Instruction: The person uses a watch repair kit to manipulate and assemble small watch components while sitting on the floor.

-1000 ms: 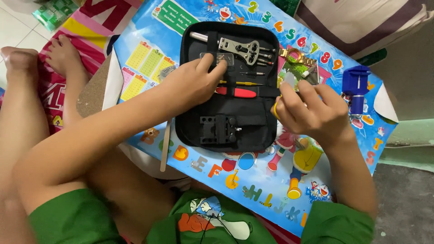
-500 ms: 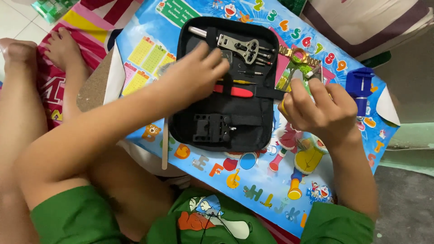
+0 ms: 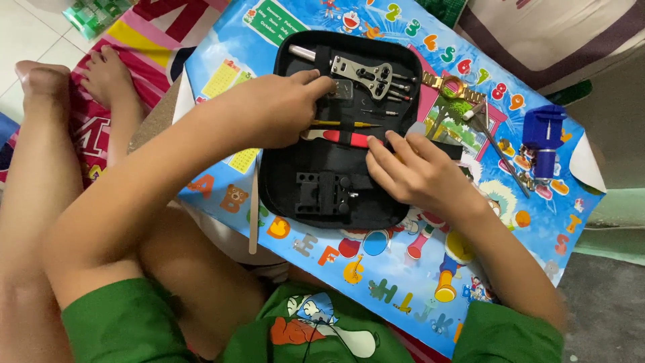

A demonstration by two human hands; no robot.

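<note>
While the black tool case (image 3: 336, 202) lay open on the blue table (image 3: 403, 282), left hand (image 3: 282, 107) pinched a small metal piece (image 3: 342, 89) at 12 o'clock; right hand (image 3: 416, 175), fingers loosely spread, touched the red-handled tool (image 3: 336, 136). Most tools sat strapped in; gold watch (image 3: 453, 86) waited at 2 o'clock, apparently untouched.

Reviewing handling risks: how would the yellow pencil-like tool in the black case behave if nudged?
The yellow tool looks thin and round, so it probably rolls. It seems light and stiff. Lying loose on the black case by the left hand, it may slide easily.
</note>
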